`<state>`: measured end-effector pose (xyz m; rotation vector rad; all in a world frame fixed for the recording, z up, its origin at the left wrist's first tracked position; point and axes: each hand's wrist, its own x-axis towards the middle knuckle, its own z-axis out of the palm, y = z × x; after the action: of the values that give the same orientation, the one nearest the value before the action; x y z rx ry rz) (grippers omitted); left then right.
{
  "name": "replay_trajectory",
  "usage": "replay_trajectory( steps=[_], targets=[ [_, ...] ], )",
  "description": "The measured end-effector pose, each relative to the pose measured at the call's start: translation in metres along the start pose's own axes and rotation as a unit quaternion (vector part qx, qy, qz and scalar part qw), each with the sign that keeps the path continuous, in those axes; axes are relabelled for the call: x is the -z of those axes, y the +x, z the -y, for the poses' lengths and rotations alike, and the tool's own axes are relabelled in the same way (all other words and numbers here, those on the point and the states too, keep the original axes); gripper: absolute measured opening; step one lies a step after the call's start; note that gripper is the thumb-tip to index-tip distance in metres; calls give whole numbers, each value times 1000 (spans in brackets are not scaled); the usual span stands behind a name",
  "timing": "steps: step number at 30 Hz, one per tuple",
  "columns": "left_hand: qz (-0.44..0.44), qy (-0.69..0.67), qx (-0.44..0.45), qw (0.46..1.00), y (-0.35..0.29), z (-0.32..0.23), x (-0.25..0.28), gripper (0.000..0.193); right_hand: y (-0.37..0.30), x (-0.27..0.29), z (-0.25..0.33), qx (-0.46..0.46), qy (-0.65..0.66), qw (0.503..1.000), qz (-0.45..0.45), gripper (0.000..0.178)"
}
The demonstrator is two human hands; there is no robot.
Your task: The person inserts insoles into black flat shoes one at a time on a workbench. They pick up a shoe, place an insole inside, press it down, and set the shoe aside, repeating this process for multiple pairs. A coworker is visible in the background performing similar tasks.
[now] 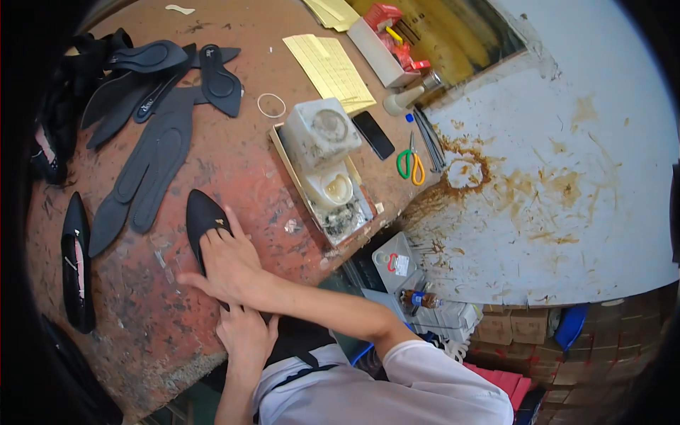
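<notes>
A black pointed flat shoe [205,209] with a small gold ornament lies on the worn red-brown table, its toe pointing away from me. Over its opening is my right hand [232,265], with middle fingers reaching in behind the ornament. The thumb stretches out to the left and the outer finger runs along the shoe's right side. Close behind it, my left hand [244,336] curls around the heel end, which is mostly hidden between my hands and body. Another black flat shoe [78,269] with a pinkish inside stands to the left.
Dark insoles [152,170] are piled at the far left. Right of my hands stands a shallow box [301,180] with a whitish block and cup. Beyond it are a phone [373,134], scissors [411,163], yellow sheets [329,71] and a rubber band [271,105]. A stained white surface [552,177] lies right.
</notes>
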<state>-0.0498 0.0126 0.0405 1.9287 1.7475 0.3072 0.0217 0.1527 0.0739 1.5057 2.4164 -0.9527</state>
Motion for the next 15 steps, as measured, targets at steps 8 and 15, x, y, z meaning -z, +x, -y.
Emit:
replay_trajectory(
  steps=[8, 15],
  targets=[
    [-2, 33, -15, 999, -1, 3, 0, 87, -6, -1, -1, -18, 51, 998, -40, 103],
    [-28, 46, -36, 998, 3, 6, 2, 75, 15, -25, 1, -7, -10, 995, -96, 102]
  ],
)
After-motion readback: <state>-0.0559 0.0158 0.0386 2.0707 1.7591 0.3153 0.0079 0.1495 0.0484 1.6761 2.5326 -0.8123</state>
